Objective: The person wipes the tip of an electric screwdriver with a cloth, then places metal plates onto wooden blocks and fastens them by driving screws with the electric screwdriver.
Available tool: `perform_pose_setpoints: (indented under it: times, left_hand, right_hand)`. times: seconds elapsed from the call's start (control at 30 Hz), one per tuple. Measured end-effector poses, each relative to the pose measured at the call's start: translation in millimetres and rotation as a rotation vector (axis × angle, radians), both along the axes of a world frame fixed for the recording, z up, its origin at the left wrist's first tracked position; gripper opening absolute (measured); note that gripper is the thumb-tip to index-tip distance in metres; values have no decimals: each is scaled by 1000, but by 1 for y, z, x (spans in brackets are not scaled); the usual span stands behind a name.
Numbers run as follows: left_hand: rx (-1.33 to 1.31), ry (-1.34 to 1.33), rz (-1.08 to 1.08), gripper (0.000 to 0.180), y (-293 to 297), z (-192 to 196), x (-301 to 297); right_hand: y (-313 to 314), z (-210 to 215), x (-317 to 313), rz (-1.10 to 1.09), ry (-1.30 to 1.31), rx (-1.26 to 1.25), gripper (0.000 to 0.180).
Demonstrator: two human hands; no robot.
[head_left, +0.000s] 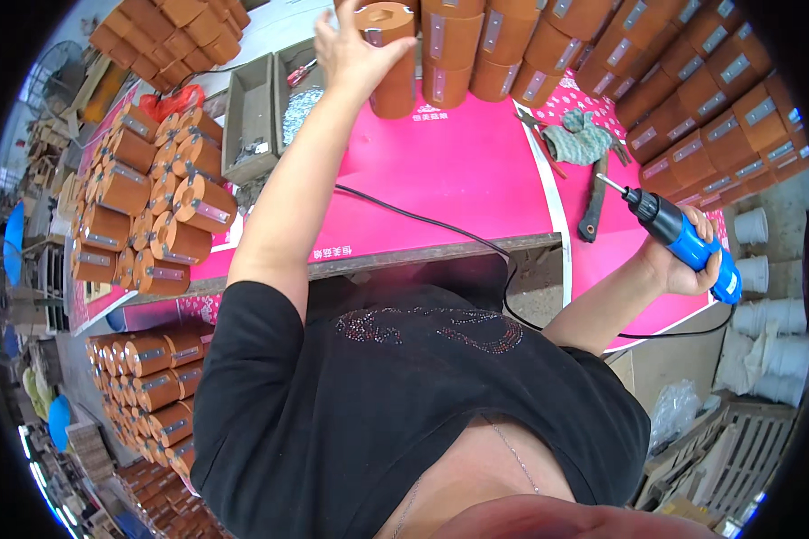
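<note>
My left hand (355, 56) reaches to the far side of the table, with thumb and fingers spread round the upper part of a brown cylinder (394, 88). That cylinder stands upright at the left end of a row of similar ones, and a hole shows in its top face. In my right hand (692, 267) is a blue and black electric screwdriver (686, 235), wrapped by the fingers. Its metal bit points up and left, over the pink table covering, and a black cord runs from its rear end.
Stacked brown cylinders with metal plates (679, 148) line the far right; more (153, 198) stand at left. A grey wooden tray (247, 117) holds small parts. Nearby lies a red-handled screwdriver (301, 74). A hammer (593, 202), a patterned cloth (580, 139) and a black cord (422, 218) lie on the pink table.
</note>
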State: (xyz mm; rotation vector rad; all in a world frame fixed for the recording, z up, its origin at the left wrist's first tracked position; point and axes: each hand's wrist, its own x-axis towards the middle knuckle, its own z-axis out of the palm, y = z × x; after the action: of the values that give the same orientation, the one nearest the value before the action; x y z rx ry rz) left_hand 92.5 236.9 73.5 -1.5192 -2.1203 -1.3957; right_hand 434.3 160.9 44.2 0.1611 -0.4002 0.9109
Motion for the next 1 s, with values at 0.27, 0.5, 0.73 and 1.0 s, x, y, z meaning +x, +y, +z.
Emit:
perform_pose_setpoints:
  times: [0.27, 0.5, 0.73, 1.0]
  left_hand:
    - [127, -168, -404, 54, 29, -44, -43]
    - [382, 46, -414, 42, -90, -16, -63]
    - [119, -48, -309, 60, -177, -94, -74]
    - [32, -37, -80, 68, -176, -151, -51]
  right_hand:
    - [-10, 12, -51, 267, -188, 50, 35]
    - [-7, 18, -67, 132, -307, 34, 34]
    - [13, 16, -124, 356, -441, 60, 36]
    - [21, 18, -174, 519, -532, 150, 38]
